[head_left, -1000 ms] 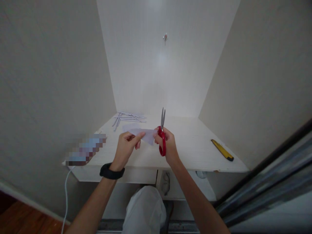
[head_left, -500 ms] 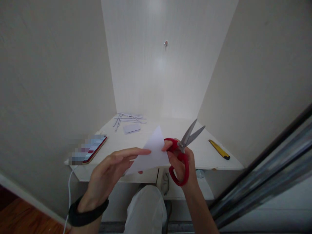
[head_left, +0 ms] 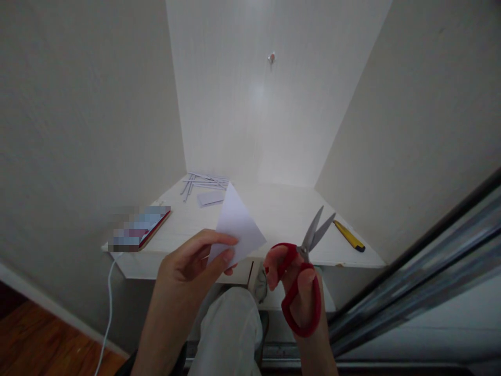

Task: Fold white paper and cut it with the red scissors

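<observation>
A: Holding the paper (head_left: 238,224) up like that, at the centre of the frame, your left hand (head_left: 188,271) has it pinched by the lower corner, thumb on the near face and fingers curled behind. That leaves nearly the whole sheet free and standing upright above the desk edge (head_left: 352,258).

B: And the right hand (head_left: 297,284)?

A: It is closed through the red handles of the scissors (head_left: 301,271), lower centre-right of the frame. The blades are parted and point up and to the right, away from the paper. The two are near each other but apart; nothing sits between the blades.

B: So the sheet is nowhere near the desk?

A: It hangs in the air in front of it, over your lap. On the desk, a smaller paper piece (head_left: 210,197) lies flat just in front of a loose pile of thin strips (head_left: 203,183) in the back left corner, well out of your hands' way.

B: Anything else there?

A: A phone (head_left: 151,227) rests at the left edge with a white cable (head_left: 106,308) dropping below it, and a yellow box cutter (head_left: 348,236) lies by the right wall, untouched.
</observation>
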`<action>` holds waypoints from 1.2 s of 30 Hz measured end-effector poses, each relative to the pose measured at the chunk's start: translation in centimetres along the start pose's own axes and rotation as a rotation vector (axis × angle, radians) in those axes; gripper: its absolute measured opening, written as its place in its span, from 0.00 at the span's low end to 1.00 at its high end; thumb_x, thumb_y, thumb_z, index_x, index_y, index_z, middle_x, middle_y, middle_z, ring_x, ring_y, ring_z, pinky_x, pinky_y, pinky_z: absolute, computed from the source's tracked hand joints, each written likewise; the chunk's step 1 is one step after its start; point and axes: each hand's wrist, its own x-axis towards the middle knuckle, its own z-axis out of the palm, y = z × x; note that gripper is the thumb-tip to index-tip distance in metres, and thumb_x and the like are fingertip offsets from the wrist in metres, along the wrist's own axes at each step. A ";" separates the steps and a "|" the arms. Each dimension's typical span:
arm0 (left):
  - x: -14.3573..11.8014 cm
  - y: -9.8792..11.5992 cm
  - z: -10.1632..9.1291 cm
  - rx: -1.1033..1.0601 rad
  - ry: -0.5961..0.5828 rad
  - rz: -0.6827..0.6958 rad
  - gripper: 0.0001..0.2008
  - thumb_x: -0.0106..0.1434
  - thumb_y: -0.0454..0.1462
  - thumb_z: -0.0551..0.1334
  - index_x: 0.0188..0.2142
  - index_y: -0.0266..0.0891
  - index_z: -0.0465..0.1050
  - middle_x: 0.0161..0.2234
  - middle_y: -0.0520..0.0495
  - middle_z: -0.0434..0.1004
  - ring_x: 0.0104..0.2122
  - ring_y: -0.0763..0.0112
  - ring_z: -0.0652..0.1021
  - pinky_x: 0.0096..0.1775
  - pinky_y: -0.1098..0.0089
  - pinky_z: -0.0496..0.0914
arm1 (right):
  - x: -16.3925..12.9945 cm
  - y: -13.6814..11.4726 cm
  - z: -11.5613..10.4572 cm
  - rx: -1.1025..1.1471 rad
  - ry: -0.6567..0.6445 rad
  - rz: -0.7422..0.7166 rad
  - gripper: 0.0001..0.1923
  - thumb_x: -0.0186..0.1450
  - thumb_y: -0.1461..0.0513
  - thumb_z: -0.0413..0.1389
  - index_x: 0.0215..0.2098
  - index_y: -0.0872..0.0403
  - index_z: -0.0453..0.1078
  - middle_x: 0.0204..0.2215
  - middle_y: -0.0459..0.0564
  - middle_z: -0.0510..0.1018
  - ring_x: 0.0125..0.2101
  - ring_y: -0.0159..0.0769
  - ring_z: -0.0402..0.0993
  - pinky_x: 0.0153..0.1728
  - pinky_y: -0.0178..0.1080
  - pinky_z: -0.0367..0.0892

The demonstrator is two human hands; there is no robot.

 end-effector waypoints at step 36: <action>-2.3 0.9 0.4 0.243 0.125 0.094 0.10 0.58 0.30 0.63 0.33 0.49 0.76 0.31 0.56 0.77 0.29 0.76 0.76 0.31 0.80 0.71 | -1.8 -1.3 2.4 -0.182 0.055 0.213 0.11 0.58 0.58 0.59 0.23 0.53 0.63 0.17 0.42 0.65 0.18 0.28 0.60 0.18 0.30 0.59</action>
